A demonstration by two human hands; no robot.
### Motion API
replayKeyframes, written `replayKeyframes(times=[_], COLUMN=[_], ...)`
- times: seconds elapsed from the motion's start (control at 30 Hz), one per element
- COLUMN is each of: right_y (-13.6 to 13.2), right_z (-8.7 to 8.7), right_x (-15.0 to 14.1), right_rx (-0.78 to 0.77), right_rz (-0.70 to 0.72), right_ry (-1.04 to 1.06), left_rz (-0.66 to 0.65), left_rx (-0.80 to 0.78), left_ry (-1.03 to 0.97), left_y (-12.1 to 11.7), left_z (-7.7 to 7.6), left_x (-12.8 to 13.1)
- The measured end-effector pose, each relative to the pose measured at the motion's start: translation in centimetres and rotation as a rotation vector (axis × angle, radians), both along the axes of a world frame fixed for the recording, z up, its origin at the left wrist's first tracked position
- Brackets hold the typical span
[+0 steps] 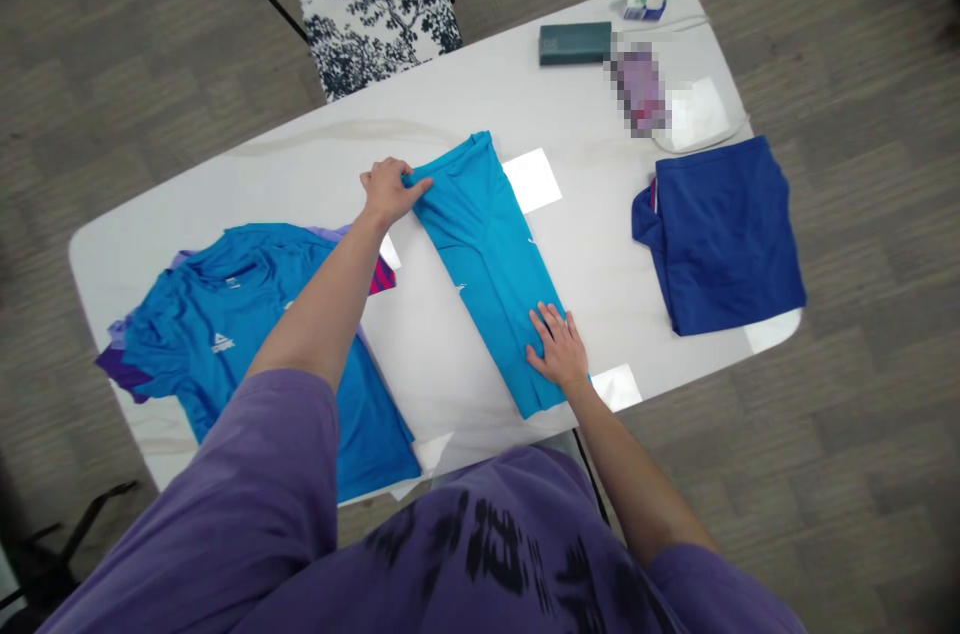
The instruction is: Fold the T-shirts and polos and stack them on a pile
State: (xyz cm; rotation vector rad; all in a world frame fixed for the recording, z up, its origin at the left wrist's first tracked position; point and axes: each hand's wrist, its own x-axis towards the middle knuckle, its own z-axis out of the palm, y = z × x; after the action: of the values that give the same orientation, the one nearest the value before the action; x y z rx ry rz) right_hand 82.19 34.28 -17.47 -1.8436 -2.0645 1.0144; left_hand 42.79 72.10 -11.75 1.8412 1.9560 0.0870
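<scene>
At the left end of the table we had a blue T-shirt, under our left forearm. A tree-print chair stood beyond the table's far edge. Our left hand pinched a waistband corner of turquoise shorts at the table's middle, their long axis slanting from far-left waistband to near-right hems; near those our right hand lay spread flat, grasping nothing. A teal power bank sat toward the table's far-right corner, a folded navy garment at the table's right end.

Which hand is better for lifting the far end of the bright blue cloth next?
Probably the left hand: it is at a corner of that far end, thumb over the bright blue cloth. The right hand lies spread near the other end.
</scene>
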Motion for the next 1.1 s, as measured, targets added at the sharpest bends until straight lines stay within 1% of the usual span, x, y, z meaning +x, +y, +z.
replayKeyframes(times=[0.07, 0.13, 0.27, 0.33, 0.4, 0.43, 0.47, 0.5, 0.57, 0.6, 0.67, 0.73, 0.8, 0.87, 0.9, 1.03, 1.1], right_y=[-0.2, -0.4, -0.4, -0.4, -0.3, -0.3, -0.3, -0.3, -0.3, -0.2, -0.2, -0.2, -0.2, -0.2, -0.2, -0.3, -0.4], right_z=[-0.4, -0.6, -0.8, -0.7, -0.6, -0.6, -0.6, -0.6, -0.6, -0.6, -0.6, -0.7, -0.8, -0.8, -0.8, -1.0, -1.2], right_x=[0.0, 0.0, 0.0, -0.1, -0.1, -0.1, -0.2, -0.2, -0.2, -0.2, -0.3, -0.2, -0.2, -0.3, -0.3, -0.2, -0.1], right_rx=[0.064, 0.095, 0.103, 0.09, 0.083, 0.084, 0.085, 0.084, 0.079, 0.076, 0.075, 0.074, 0.068, 0.053, 0.043, 0.036, 0.058], right_rz=[-0.004, 0.01, 0.025, 0.019, 0.009, 0.004, -0.001, -0.007, -0.01, -0.009, -0.004, -0.001, 0.001, 0.006, 0.009, 0.016, 0.025], right_ry=[-0.004, -0.017, -0.037, -0.045, -0.041, -0.032, -0.021, -0.012, -0.009, -0.015, -0.032, -0.043, -0.049, -0.053, -0.055, -0.056, -0.058], left_rz=[-0.003, -0.005, 0.027, 0.043, 0.046, 0.027, -0.02, -0.094, -0.276, -0.345, -0.403, -0.413, -0.459, -0.509, -0.515, -0.439, -0.44], left_rx=[0.011, 0.006, -0.007, 0.03, 0.124, 0.174, 0.213, 0.233, 0.214, 0.183, 0.128, 0.105, 0.104, 0.123, 0.135, 0.127, 0.102], left_ry=[-0.054, -0.083, -0.035, -0.01, 0.016, 0.021, 0.012, -0.013, -0.093, -0.127, -0.165, -0.176, -0.191, -0.208, -0.211, -0.186, -0.168], left_y=[-0.2, -0.3, 0.2, 0.3, -0.2, -0.7, -1.4, -2.2, -3.7, -4.3, -4.6, -3.9, -2.6, -1.4, -1.0, -0.6, -0.3], left_z=[0.0, -0.2, -0.6, -0.6, -0.4, -0.4, -0.4, -0.4, -0.9, -1.3, -2.2, -3.3, -4.0, -4.4, -4.4, -4.3, -4.7], left_x=[-0.4, -0.6, -0.9, -0.9, -0.1, 0.7, 1.8, 3.1, 6.2, 7.7, 10.2, 11.5, 11.6, 10.9, 10.3, 8.1, 7.4])
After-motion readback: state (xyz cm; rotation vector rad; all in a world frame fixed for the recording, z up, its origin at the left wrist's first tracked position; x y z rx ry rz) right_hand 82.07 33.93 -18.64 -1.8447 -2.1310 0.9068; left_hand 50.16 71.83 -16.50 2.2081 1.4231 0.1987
